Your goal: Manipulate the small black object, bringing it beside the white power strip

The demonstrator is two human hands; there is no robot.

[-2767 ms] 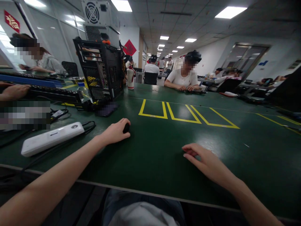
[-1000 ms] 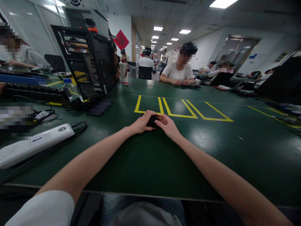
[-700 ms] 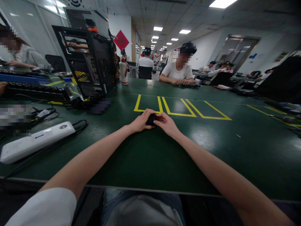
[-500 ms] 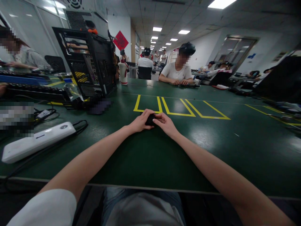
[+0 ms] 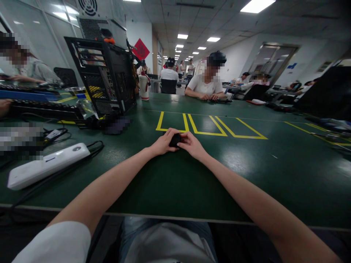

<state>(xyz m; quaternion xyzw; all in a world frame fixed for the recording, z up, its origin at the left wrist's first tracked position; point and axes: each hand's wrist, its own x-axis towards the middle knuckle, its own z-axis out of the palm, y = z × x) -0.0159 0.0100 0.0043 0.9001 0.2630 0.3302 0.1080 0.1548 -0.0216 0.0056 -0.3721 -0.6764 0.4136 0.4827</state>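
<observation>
Holding hand: left hand (image 5: pixel 166 142), curved over the small black object (image 5: pixel 174 141) from the left, fingers on the far side and thumb on the near side, pinching it.
Opposite hand: right hand (image 5: pixel 193 147), thumb and fingertips drawn together at the object's right end, pinching it; how firmly cannot be told.
Black object: between the hands, low over the green tabletop (image 5: pixel 164 190), at the near edge of the leftmost yellow tape outline (image 5: pixel 160 121). Fingers hide its exact kind and any contact with the surface.
Handling: probably best done with the left palm steadying the body, the right using light fingertip pressure only, and both wrists low so that the piece neither twists nor slips.
Tabletop, left: white oblong device (image 5: pixel 49 166), well apart from the hands; farther back, open black computer case (image 5: pixel 122 78).
Tabletop, far side: seated person (image 5: pixel 205 83), hands lowered.
</observation>
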